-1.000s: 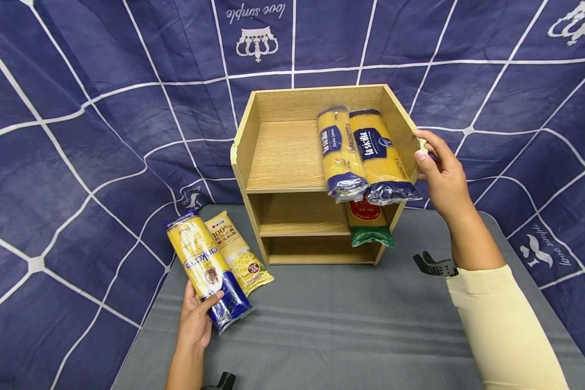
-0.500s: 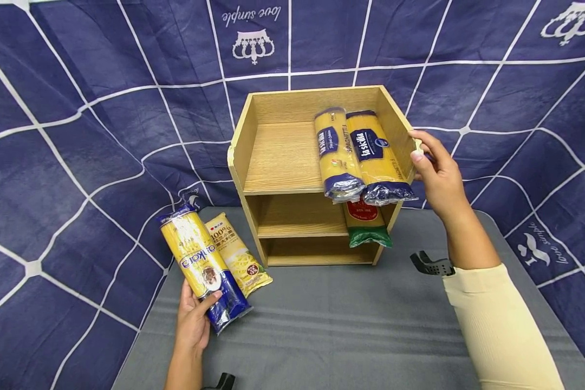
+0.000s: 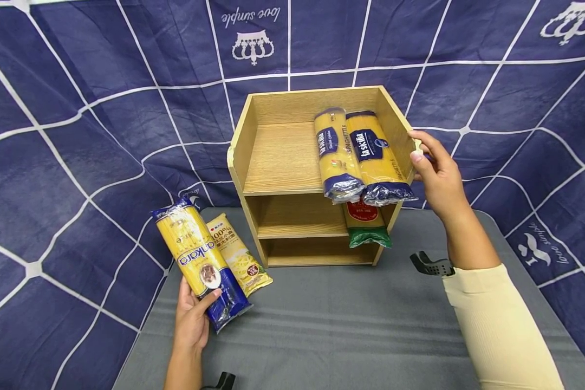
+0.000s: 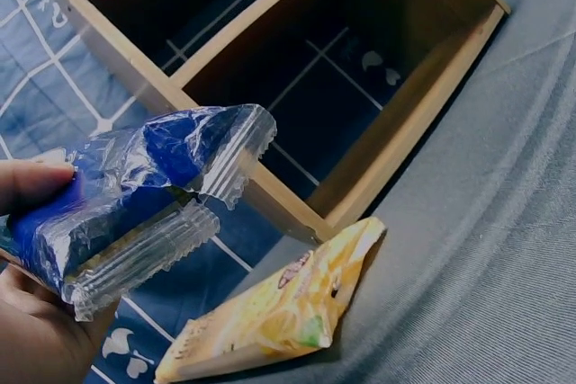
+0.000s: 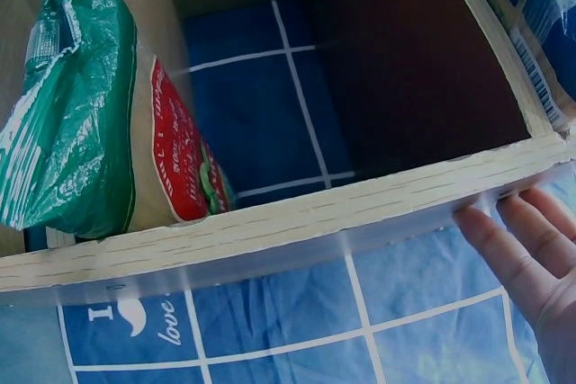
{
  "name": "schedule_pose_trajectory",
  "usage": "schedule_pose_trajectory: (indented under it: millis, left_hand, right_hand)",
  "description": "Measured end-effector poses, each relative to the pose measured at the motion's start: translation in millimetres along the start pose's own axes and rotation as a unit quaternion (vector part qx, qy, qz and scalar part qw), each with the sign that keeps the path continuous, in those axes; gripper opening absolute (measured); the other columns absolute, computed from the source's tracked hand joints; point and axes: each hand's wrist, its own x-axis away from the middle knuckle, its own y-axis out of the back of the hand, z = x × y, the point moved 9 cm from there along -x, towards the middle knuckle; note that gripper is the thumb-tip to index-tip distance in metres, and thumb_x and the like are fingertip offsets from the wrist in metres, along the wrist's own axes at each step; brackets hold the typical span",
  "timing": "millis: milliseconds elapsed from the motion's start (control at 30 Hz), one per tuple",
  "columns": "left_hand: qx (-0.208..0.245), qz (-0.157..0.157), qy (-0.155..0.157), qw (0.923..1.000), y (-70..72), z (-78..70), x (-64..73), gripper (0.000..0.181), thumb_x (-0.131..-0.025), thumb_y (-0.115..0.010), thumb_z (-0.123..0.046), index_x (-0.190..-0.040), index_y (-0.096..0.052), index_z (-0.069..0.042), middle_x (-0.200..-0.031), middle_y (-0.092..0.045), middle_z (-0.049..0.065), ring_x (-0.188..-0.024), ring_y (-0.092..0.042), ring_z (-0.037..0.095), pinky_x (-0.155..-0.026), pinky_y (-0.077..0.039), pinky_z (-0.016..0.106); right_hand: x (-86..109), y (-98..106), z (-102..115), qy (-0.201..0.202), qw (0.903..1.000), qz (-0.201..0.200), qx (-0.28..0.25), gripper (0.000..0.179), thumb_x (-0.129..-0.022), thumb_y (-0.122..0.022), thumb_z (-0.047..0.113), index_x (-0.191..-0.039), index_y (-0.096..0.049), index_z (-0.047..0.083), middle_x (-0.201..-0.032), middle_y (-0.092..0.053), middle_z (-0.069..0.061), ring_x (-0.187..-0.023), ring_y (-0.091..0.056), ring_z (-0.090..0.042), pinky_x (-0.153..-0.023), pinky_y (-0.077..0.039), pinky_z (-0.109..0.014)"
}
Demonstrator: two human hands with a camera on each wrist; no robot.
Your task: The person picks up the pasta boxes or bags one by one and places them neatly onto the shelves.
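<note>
Stocking seems underway — left hand (image 3: 193, 319) grasps ankara packet (image 3: 192, 249) at eight o'clock, right hand (image 3: 442, 181) pinches shelf (image 3: 284, 157) at three; lifting toward one likely next.

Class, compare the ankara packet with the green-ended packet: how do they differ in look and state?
The ankara packet is yellow with blue ends; the green-ended packet shows a red label above its green end.
The ankara packet is held in the left hand; the green-ended packet lies on the middle shelf, its end poking past the front edge.
Both have shiny, crinkled wrapping.
</note>
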Motion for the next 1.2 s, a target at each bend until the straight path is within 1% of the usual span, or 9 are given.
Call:
schedule_pose_trajectory:
  millis: [167, 267, 467, 567, 700, 900, 1067, 1200]
  left_hand:
    - [0.006, 0.002, -0.018, 0.9998, -5.3, -9.3, 2.9, 0.087, -0.084, -0.054, 0.026, -0.155, -0.032, -0.018, -0.131, -0.063, -0.001, -0.11, -0.068, 0.011, -0.087, -0.058, 0.027]
    - [0.007, 0.004, -0.028, 0.9996, -8.9, -15.3, 4.5, 0.087, -0.083, -0.055, 0.027, -0.156, -0.032, -0.017, -0.131, -0.063, 0.0, -0.111, -0.068, 0.011, -0.088, -0.058, 0.027]
    - [-0.001, 0.007, -0.035, 0.9994, -12.7, -23.6, 6.6, 0.089, -0.083, -0.056, 0.026, -0.156, -0.031, -0.018, -0.134, -0.062, 0.001, -0.113, -0.067, 0.011, -0.088, -0.058, 0.027]
    - [-0.004, 0.008, -0.039, 0.9992, -14.2, -26.8, 7.7, 0.09, -0.083, -0.056, 0.026, -0.157, -0.03, -0.019, -0.136, -0.06, 0.002, -0.114, -0.066, 0.011, -0.089, -0.057, 0.027]
    - [-0.003, 0.01, -0.045, 0.9989, -18.1, -31.1, 9.1, 0.091, -0.084, -0.056, 0.026, -0.158, -0.03, -0.021, -0.137, -0.06, 0.003, -0.115, -0.066, 0.011, -0.09, -0.057, 0.027]
    - [-0.008, 0.023, -0.056, 0.9981, -28.2, -40.1, 9.0, 0.092, -0.085, -0.056, 0.025, -0.158, -0.028, -0.023, -0.14, -0.058, 0.004, -0.117, -0.066, 0.013, -0.09, -0.058, 0.028]
    - [-0.002, 0.035, -0.057, 0.9977, -38.1, -47.3, 9.1, 0.09, -0.085, -0.056, 0.024, -0.158, -0.029, -0.022, -0.139, -0.058, 0.005, -0.117, -0.066, 0.014, -0.09, -0.058, 0.029]
    - [0.004, 0.05, -0.059, 0.997, -47.0, -52.7, 8.7, 0.089, -0.086, -0.055, 0.023, -0.159, -0.028, -0.021, -0.14, -0.057, 0.007, -0.118, -0.065, 0.015, -0.09, -0.058, 0.03]
  right_hand:
    - [-0.2, -2, 1, 0.001, 0.9999, 0.003, -0.016, 0.043, -0.103, -0.054, 0.02, -0.147, -0.053, 0.018, -0.119, -0.061, 0.005, -0.103, -0.06, -0.01, -0.072, -0.054, -0.014]
    - [-0.6, -2, 1, 0.002, 0.9999, 0.002, -0.014, 0.043, -0.103, -0.054, 0.02, -0.146, -0.053, 0.018, -0.119, -0.061, 0.005, -0.103, -0.06, -0.009, -0.072, -0.054, -0.013]
    - [-0.3, -2, 2, 0.002, 1.0, 0.001, -0.01, 0.043, -0.103, -0.054, 0.02, -0.146, -0.053, 0.018, -0.118, -0.061, 0.005, -0.104, -0.06, -0.009, -0.072, -0.055, -0.013]
    - [0.0, -2, 2, 0.002, 0.9998, 0.003, -0.018, 0.043, -0.103, -0.054, 0.02, -0.147, -0.053, 0.018, -0.118, -0.06, 0.005, -0.104, -0.06, -0.009, -0.073, -0.055, -0.013]
    - [0.0, -1, 0, 0.001, 0.9999, 0.005, -0.01, 0.044, -0.103, -0.054, 0.02, -0.147, -0.052, 0.019, -0.119, -0.06, 0.006, -0.104, -0.06, -0.008, -0.073, -0.055, -0.012]
    - [0.0, 0, -1, -0.003, 0.9999, 0.007, 0.007, 0.045, -0.104, -0.053, 0.021, -0.149, -0.05, 0.021, -0.121, -0.059, 0.007, -0.105, -0.06, -0.007, -0.074, -0.054, -0.011]
    - [0.4, 0, 0, -0.002, 0.9995, 0.006, 0.03, 0.045, -0.104, -0.052, 0.024, -0.149, -0.05, 0.023, -0.123, -0.059, 0.004, -0.106, -0.06, -0.007, -0.075, -0.054, -0.012]
    - [1.0, 0, 2, 0.001, 0.9997, 0.003, 0.026, 0.044, -0.104, -0.052, 0.024, -0.148, -0.051, 0.022, -0.121, -0.06, 0.005, -0.105, -0.061, -0.007, -0.075, -0.055, -0.012]
